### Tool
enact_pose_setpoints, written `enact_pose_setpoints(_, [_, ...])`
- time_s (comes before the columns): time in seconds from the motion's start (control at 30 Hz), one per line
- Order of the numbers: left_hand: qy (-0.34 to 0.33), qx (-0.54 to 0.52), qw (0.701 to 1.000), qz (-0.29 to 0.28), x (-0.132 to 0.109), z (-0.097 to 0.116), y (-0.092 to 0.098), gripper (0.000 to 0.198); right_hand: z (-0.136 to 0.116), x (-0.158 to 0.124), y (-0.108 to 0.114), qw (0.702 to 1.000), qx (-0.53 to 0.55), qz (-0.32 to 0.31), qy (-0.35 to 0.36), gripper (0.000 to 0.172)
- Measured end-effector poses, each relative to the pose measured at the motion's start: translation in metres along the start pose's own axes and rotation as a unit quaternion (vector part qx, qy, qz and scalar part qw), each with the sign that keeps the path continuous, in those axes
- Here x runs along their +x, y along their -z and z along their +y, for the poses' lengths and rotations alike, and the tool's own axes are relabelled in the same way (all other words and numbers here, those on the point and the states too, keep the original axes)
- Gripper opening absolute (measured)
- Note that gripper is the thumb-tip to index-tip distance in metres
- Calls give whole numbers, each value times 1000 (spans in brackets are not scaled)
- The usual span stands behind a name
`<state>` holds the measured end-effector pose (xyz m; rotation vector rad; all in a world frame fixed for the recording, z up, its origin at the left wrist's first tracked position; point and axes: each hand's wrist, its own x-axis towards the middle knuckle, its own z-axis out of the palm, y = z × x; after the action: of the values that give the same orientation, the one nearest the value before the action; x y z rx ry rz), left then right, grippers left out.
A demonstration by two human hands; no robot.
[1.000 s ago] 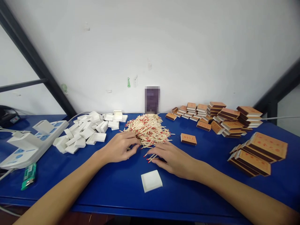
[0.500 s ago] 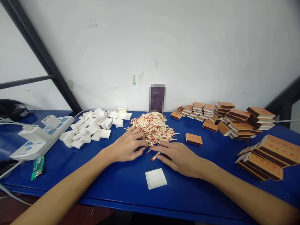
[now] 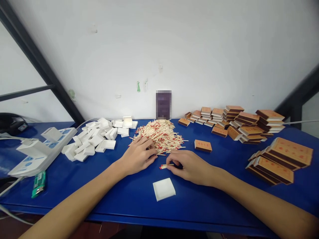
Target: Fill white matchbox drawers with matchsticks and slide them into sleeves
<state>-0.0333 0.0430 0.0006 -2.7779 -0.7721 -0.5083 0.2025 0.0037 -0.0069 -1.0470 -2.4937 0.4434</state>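
Head view: your right hand (image 3: 191, 166) pinches a few matches (image 3: 165, 166), red tips pointing left, low over the table (image 3: 112, 189) and just beyond the tray (image 3: 163, 189). Your left hand (image 3: 138, 156) lies flat, fingers loosely spread, on the near edge of the pile (image 3: 159, 134). Square the tips and pinch firmly so none slip.

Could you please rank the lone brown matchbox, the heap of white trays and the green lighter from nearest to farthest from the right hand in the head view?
1. The lone brown matchbox, just beyond the right hand and slightly to its right.
2. The heap of white trays, well off to the left.
3. The green lighter, farthest left, toward the near edge.
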Motion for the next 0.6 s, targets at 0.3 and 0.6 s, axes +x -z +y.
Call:
enact_pose_setpoints(0.3, [10, -61, 986, 156, 2, 6, 1, 10, 6, 2, -3, 984, 91, 145, -47, 15])
enact_pose_setpoints(0.6, [17, -169, 959, 227, 7, 16, 0, 3, -8, 14, -11, 875, 427, 191, -123, 30])
